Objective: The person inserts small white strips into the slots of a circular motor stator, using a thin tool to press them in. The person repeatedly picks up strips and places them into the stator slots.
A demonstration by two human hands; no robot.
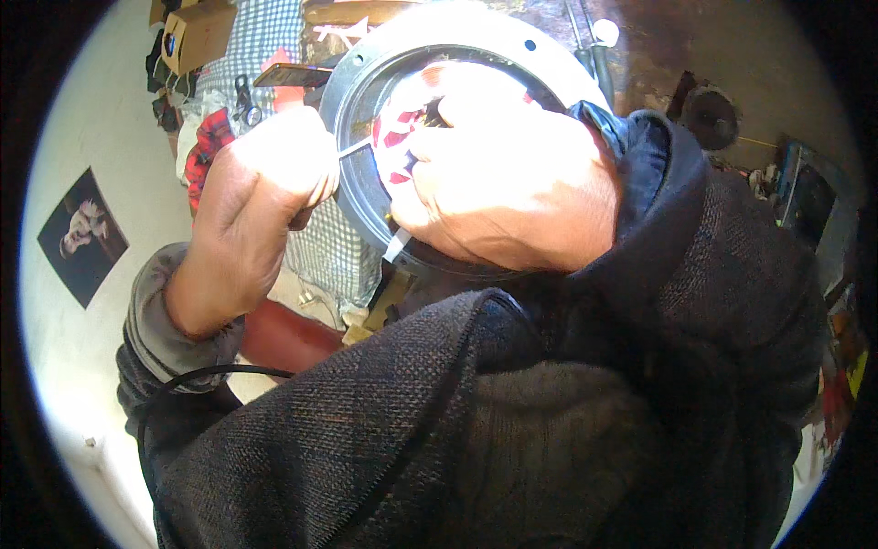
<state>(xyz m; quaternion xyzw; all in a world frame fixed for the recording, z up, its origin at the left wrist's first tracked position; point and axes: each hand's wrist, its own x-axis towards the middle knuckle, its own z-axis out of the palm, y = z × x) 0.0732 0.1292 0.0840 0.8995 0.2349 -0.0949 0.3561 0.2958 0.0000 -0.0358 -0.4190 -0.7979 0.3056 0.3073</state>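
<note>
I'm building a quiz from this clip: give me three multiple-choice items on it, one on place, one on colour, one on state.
1. Where is the right hand?
A. over the metal ring
B. on the wall photo
C. in a pocket

2. What colour is the ring?
A. grey
B. yellow
C. green

3. How is the left hand?
A. flat open
B. closed on a thin white rod
C. out of view

Answers: 1 A, it covers the ring's opening; 2 A, its rim shows grey; 3 B, the fist grips the rod's end.

Both hands (512, 174) seemingly crowd the metal ring (366, 82); its upper rim stays clear.
</note>
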